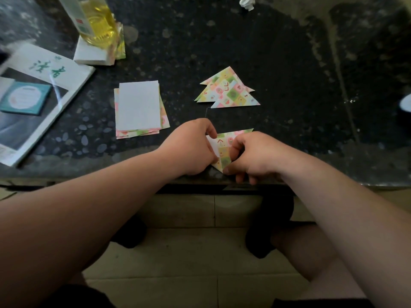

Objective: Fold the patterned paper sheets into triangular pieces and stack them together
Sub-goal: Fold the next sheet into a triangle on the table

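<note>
A partly folded patterned paper piece [223, 147] lies at the near edge of the dark table [278, 63]. My left hand [191, 147] pinches its left side, thumb on top. My right hand [251, 156] grips its right side with curled fingers. One pointed corner sticks out to the upper right. Beyond it lies a loose stack of folded patterned triangles [229, 90]. To the left sits a pile of flat patterned sheets [140, 107], the top one white side up.
A magazine [40, 98] with a teal card [24, 97] on it lies at the left. A bottle of yellow liquid [95, 18] stands on a white pad at the back left. A crumpled white scrap [247, 2] lies at the far edge.
</note>
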Demonstrator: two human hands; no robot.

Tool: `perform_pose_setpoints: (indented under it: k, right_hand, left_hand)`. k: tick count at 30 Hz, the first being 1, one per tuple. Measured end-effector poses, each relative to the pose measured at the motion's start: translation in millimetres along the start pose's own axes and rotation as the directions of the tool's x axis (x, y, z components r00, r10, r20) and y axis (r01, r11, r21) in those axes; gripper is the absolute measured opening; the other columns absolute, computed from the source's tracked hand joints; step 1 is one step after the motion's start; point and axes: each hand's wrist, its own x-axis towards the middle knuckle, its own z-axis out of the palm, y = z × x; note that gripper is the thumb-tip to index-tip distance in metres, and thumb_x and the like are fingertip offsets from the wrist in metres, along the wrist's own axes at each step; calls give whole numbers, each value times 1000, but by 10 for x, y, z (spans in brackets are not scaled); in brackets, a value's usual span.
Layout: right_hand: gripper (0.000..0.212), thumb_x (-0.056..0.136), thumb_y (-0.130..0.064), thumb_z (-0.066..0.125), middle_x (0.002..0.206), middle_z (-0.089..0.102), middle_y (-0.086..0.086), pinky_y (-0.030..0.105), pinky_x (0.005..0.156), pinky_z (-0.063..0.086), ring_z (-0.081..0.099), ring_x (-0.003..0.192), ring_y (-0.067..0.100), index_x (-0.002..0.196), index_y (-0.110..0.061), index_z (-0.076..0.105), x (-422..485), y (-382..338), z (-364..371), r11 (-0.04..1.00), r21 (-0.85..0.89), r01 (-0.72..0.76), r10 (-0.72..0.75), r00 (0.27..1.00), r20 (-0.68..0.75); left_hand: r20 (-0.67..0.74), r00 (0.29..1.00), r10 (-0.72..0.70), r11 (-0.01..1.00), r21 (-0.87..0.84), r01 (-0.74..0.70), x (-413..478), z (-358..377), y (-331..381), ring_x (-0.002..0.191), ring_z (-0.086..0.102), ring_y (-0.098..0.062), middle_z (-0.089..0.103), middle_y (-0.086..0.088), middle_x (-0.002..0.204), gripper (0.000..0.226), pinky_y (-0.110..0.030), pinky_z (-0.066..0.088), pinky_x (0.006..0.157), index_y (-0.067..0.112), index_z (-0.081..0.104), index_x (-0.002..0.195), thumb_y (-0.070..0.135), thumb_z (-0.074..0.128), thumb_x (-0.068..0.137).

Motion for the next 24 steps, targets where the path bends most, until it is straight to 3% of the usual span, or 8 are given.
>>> perform_pose_setpoints:
  k: [11,18,24]
  right_hand:
    - [24,85,-16,82,65,74,4,24,44,44,57,46,17,94,-18,61,22,2,7,1000,-12,3,-3,1000,-3]
    - [24,85,-17,83,68,76,5,27,47,46,61,53,19,96,-18,61,15,-5,2,1000,-15,-4,4,1000,3]
    - [21,87,-21,80,70,77,4,24,45,44,57,45,16,98,-21,62,6,-4,-20,1000,-12,5,-5,1000,12]
  left_hand:
    - [-28,999,17,1000,-3,-17,-10,26,-17,90,67,-11,71,11,92,44,-36,58,87,35,55,108,20,85,80]
    - [-29,1000,-2,1000,11,2,16,35,-11,96,66,-16,70,8,105,45,-37,59,88,37,55,107,20,86,79]
    - [-27,1000,-1,1000,22,2,20,41,-13,97,67,-17,70,7,106,45,-38,59,89,36,56,108,20,86,78]
